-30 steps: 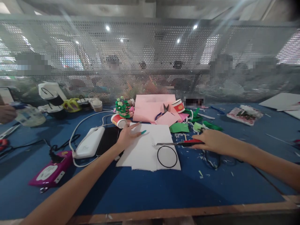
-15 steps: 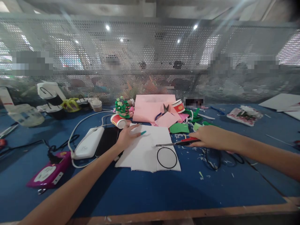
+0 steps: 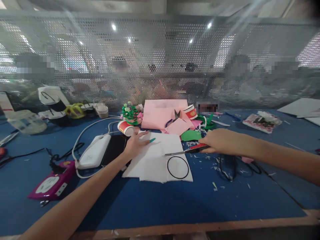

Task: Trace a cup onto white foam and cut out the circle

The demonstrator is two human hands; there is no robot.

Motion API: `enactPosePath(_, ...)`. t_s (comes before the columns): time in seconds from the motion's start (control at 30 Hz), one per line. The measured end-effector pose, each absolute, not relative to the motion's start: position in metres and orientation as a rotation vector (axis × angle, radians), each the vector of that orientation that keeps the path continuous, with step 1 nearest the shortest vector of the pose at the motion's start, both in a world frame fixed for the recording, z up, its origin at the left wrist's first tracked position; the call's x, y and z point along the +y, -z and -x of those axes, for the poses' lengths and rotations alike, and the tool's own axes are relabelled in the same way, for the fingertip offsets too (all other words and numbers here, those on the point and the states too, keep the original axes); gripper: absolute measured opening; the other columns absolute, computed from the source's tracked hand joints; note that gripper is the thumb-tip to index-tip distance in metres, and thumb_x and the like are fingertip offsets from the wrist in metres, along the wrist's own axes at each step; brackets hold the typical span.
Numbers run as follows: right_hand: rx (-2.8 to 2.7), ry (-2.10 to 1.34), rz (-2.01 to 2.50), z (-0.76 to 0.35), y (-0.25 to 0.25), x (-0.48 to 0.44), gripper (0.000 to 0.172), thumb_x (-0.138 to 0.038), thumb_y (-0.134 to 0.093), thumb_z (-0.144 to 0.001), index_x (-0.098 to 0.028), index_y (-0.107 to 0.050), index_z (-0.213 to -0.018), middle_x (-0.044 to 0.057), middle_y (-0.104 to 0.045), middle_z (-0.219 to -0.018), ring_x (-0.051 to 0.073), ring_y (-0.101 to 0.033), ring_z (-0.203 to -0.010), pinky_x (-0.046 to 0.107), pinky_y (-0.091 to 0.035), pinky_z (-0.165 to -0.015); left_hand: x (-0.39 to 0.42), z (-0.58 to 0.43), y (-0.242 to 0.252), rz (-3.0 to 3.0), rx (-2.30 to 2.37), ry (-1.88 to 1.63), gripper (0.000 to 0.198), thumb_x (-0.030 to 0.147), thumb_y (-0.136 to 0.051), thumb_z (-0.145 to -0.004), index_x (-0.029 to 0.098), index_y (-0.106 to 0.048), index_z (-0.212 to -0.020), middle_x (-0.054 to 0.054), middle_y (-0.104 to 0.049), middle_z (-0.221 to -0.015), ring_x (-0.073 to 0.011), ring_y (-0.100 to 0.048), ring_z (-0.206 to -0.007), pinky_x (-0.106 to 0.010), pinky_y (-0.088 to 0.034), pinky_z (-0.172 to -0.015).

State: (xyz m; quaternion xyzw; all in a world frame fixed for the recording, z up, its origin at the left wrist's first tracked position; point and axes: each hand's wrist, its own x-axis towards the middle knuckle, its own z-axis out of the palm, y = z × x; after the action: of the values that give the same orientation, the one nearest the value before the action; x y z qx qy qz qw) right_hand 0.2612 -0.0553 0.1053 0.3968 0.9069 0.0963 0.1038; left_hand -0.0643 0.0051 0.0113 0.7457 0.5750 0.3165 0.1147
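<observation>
My left hand (image 3: 136, 145) lies flat, fingers spread, on the upper left part of a stack of white paper (image 3: 155, 160) on the blue table. A black circle (image 3: 177, 167) is drawn on the lower right sheet. My right hand (image 3: 220, 141) is closed round the red handles of a pair of scissors (image 3: 186, 150). The metal blades point left, their tip above the right edge of the paper, just over the circle.
A white power bank (image 3: 95, 151) and a black phone (image 3: 115, 150) lie left of the paper, a magenta device (image 3: 51, 181) nearer the front left. Pink sheets (image 3: 162, 115), green scraps (image 3: 191, 135) and paper cups (image 3: 125, 128) crowd the back. A perforated screen (image 3: 160, 63) walls off the far side.
My right hand has lifted the scissors slightly and drawn them up and back, the handle end rising. The left hand has stayed on the paper. A person's hand at far left has gone from view.
</observation>
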Motion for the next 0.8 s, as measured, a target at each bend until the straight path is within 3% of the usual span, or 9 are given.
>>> enactPosePath(0.43,2.626,-0.314,-1.160,-0.260,-0.108,-0.044,0.024,-0.040,-0.052,-0.078,-0.019,-0.063,-0.081,0.005,-0.062,-0.063,0.017,-0.057,-0.053,0.024,-0.021,-0.043,0.005,0.064,-0.010,-2.199,1.675,-0.936,0.045,0.043,-0.058,-0.074,0.028,-0.054,-0.116,-0.006,-0.050,-0.111,-0.0258,-0.050,-0.103,-0.040,-0.040,-0.090)
enactPosePath(0.67,2.666,-0.394,-1.115,-0.265,-0.102,-0.041,0.020,-0.038,-0.054,-0.078,-0.019,-0.062,-0.079,0.004,-0.062,-0.061,0.017,-0.058,-0.053,0.023,-0.021,-0.043,0.007,0.067,-0.011,-2.247,1.641,-0.902,0.068,0.052,-0.068,-0.058,0.026,-0.052,-0.119,-0.009,-0.048,-0.110,-0.0289,-0.047,-0.104,-0.040,-0.038,-0.090)
enactPosePath(0.8,2.646,-0.422,-1.132,-0.272,-0.090,-0.038,0.025,-0.039,-0.051,-0.081,-0.017,-0.061,-0.074,0.005,-0.061,-0.057,0.017,-0.058,-0.050,0.023,-0.019,-0.041,0.011,0.068,-0.011,-2.291,1.633,-0.870,0.072,0.056,-0.066,-0.057,0.024,-0.053,-0.119,-0.010,-0.046,-0.112,-0.0314,-0.044,-0.107,-0.040,-0.038,-0.090)
